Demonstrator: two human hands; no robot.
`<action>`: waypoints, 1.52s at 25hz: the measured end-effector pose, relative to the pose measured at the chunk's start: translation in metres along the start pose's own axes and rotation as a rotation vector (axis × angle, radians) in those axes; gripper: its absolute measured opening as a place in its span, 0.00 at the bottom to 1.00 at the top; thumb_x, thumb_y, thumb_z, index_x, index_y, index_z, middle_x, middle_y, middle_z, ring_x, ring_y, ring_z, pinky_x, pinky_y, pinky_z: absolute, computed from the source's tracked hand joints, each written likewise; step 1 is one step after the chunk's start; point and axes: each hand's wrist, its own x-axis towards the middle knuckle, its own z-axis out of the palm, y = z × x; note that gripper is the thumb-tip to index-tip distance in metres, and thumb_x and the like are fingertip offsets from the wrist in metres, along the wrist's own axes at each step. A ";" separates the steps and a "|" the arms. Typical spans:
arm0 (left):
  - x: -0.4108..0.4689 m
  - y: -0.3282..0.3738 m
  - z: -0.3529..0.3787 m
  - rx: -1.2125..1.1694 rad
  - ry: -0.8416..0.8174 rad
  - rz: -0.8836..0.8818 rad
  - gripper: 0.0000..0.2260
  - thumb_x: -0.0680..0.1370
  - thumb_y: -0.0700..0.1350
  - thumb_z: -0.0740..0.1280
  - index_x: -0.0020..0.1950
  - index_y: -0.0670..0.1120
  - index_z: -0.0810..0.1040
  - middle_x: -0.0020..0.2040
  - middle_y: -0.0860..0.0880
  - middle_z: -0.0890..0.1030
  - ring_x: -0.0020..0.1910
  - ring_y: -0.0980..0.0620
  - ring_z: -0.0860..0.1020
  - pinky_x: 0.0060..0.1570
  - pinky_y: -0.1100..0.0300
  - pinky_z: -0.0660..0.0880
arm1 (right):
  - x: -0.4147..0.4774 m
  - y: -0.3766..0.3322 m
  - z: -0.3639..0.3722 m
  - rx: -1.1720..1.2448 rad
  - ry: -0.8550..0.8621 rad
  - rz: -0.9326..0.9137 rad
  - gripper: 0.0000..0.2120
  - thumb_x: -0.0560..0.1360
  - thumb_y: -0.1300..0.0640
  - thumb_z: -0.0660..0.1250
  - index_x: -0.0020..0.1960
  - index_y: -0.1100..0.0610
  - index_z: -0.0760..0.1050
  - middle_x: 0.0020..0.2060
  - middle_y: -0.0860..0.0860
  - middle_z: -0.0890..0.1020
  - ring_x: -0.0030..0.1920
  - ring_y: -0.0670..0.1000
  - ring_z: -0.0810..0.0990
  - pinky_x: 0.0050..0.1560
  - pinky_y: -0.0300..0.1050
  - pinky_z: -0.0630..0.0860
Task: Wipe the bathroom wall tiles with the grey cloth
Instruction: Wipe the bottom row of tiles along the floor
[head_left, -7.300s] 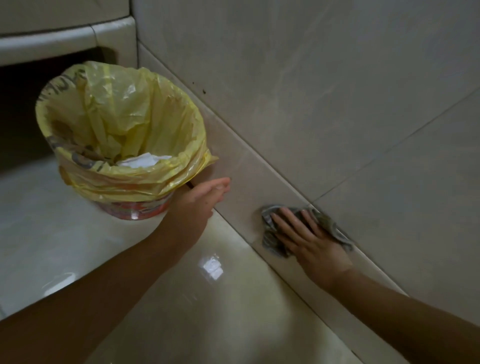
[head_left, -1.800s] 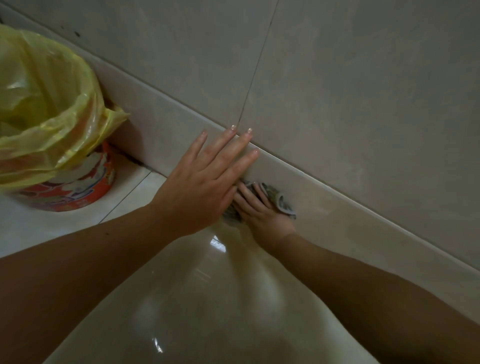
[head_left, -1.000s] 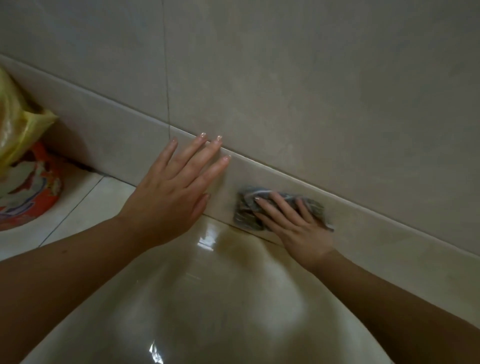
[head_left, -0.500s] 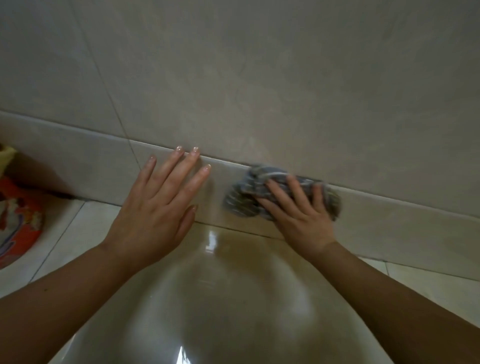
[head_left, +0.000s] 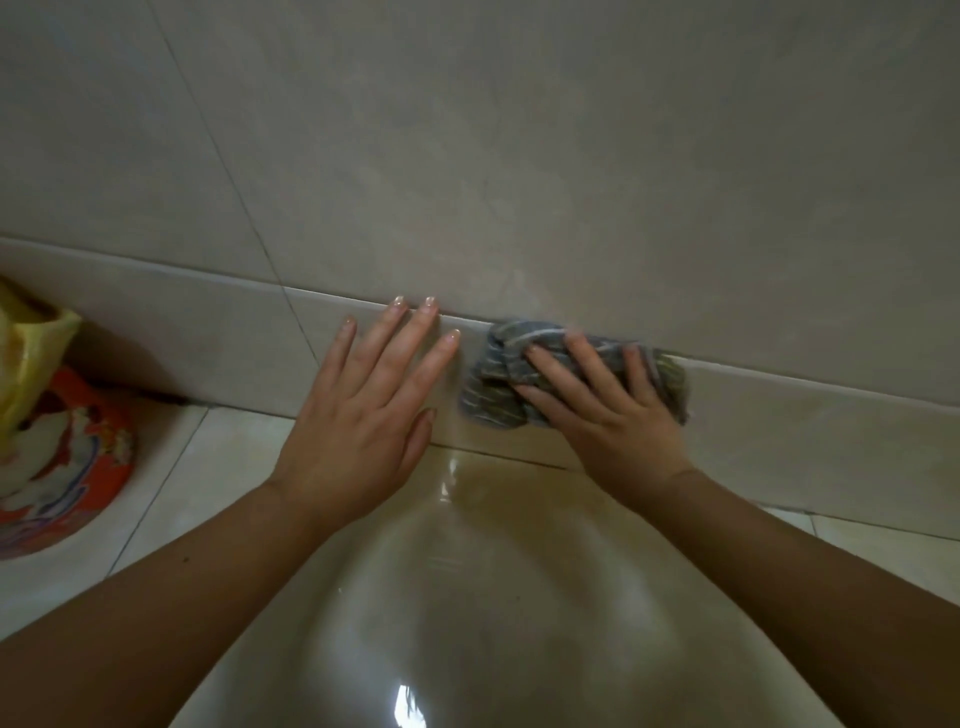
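Grey cloth (head_left: 493, 387) lying along skirting tile (head_left: 805, 415) | I'm pressing it flat-fingered, right hand (head_left: 610, 418) | left hand (head_left: 358, 421) resting open beside

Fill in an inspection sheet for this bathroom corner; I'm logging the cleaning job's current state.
Surface: beige skirting tile at the wall foot, glossy.
Job's things: grey cloth, bunched, pressed on the skirting tile.
Clutter: red bin with yellow liner, far left.
Grippers: right hand presses the cloth with straight fingers; left hand flat against the tile, holding nothing.
Cables: nothing seen.
Surroundings: large wall tiles above, shiny floor below.
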 end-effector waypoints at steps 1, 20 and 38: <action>0.001 0.001 0.001 0.000 -0.004 -0.001 0.30 0.79 0.47 0.63 0.79 0.44 0.59 0.80 0.41 0.57 0.79 0.41 0.55 0.74 0.38 0.58 | -0.018 0.012 -0.001 -0.002 -0.008 0.020 0.33 0.71 0.59 0.64 0.75 0.50 0.61 0.77 0.52 0.52 0.79 0.56 0.40 0.75 0.61 0.35; 0.008 0.045 0.019 -0.048 0.029 0.099 0.29 0.77 0.47 0.65 0.77 0.43 0.63 0.78 0.37 0.60 0.78 0.37 0.58 0.73 0.35 0.58 | -0.105 0.034 -0.007 0.066 0.017 0.791 0.24 0.73 0.58 0.65 0.67 0.57 0.65 0.70 0.61 0.58 0.72 0.69 0.53 0.70 0.74 0.48; 0.001 0.036 0.012 -0.105 0.052 0.081 0.27 0.79 0.49 0.60 0.77 0.42 0.63 0.78 0.37 0.60 0.78 0.37 0.58 0.73 0.35 0.57 | -0.019 -0.004 -0.024 0.773 -0.234 1.750 0.21 0.82 0.64 0.51 0.70 0.76 0.60 0.69 0.76 0.60 0.73 0.73 0.55 0.74 0.62 0.41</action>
